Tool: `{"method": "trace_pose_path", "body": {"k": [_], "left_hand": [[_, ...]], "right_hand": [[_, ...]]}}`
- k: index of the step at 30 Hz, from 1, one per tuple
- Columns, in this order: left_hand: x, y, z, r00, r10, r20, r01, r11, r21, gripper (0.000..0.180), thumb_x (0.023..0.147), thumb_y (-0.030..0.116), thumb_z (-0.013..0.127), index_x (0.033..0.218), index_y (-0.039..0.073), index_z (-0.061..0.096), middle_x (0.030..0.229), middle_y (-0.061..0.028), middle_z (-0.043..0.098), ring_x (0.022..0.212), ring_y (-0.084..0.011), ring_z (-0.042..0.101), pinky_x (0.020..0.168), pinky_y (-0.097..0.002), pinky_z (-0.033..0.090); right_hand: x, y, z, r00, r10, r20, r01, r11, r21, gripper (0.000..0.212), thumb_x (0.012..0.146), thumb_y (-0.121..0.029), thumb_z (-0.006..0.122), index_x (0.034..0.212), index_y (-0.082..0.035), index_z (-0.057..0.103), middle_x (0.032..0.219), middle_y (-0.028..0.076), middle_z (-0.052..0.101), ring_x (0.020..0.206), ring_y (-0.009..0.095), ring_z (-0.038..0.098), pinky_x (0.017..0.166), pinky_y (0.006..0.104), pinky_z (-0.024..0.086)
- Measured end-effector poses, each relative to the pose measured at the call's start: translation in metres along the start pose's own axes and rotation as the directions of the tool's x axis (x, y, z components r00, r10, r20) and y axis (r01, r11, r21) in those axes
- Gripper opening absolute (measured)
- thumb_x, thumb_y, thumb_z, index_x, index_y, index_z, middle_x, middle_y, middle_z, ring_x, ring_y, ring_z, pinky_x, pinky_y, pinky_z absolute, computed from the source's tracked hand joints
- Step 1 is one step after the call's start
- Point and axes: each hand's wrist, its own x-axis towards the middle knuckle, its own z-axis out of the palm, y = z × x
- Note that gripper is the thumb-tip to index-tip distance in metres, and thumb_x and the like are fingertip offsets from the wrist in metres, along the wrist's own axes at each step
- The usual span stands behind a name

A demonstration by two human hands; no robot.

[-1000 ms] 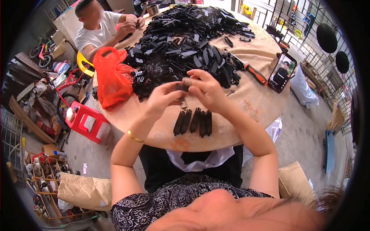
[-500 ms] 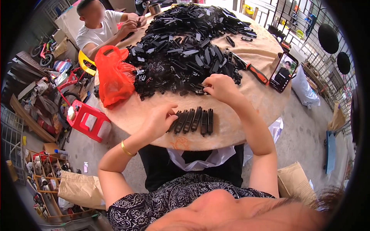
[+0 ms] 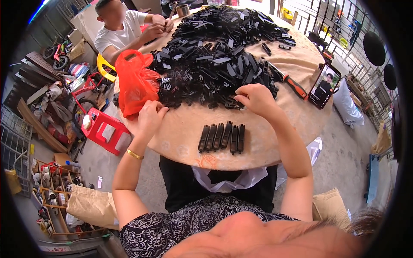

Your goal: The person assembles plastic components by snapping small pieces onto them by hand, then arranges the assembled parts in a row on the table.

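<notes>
While the right hand (image 3: pixel 257 99) is curled at the near edge of the black parts pile (image 3: pixel 206 69), the left hand (image 3: pixel 149 118) sits half-curled by the red bag (image 3: pixel 137 90); can't tell if either grips anything. Six black pieces (image 3: pixel 226 136) lie in a row on the beige tablecloth (image 3: pixel 176 139), near side. Phone (image 3: pixel 323 87) at right. Left: red stool (image 3: pixel 100 136) on grey floor (image 3: pixel 97 165), shoe rack (image 3: pixel 55 201).

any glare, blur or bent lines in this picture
Head view: left grid curves near the edge; head view: top-right background looks washed out; head view: pale glints on the black pile; head view: hair at lower right looks soft, right hand fairly crisp.
</notes>
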Motion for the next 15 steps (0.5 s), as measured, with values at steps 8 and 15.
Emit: {"method": "trace_pose_path", "body": {"k": [8, 15], "left_hand": [[0.019, 0.013, 0.024, 0.976, -0.087, 0.198, 0.153, 0.925, -0.348, 0.022, 0.069, 0.019, 0.066, 0.078, -0.001, 0.06, 0.073, -0.0108, 0.059, 0.063, -0.0183, 0.057, 0.06, -0.0305, 0.047], [0.053, 0.106, 0.028, 0.913, 0.101, 0.396, 0.322, 0.42, -0.848, 0.021, 0.077, 0.015, 0.064, 0.09, -0.001, 0.058, 0.074, -0.0023, 0.06, 0.059, -0.0068, 0.052, 0.052, -0.018, 0.041]], "right_hand": [[-0.002, -0.015, 0.01, 0.985, -0.153, -0.083, 0.165, 0.973, 0.161, 0.021, 0.073, -0.022, 0.064, 0.086, -0.006, 0.063, 0.076, 0.011, 0.062, 0.072, 0.026, 0.059, 0.064, 0.0337, 0.047], [0.001, -0.035, 0.019, 0.986, 0.103, -0.133, 0.026, 0.688, 0.725, 0.026, 0.074, -0.01, 0.067, 0.096, 0.001, 0.061, 0.071, 0.006, 0.062, 0.062, 0.009, 0.057, 0.055, 0.0238, 0.046]]}}
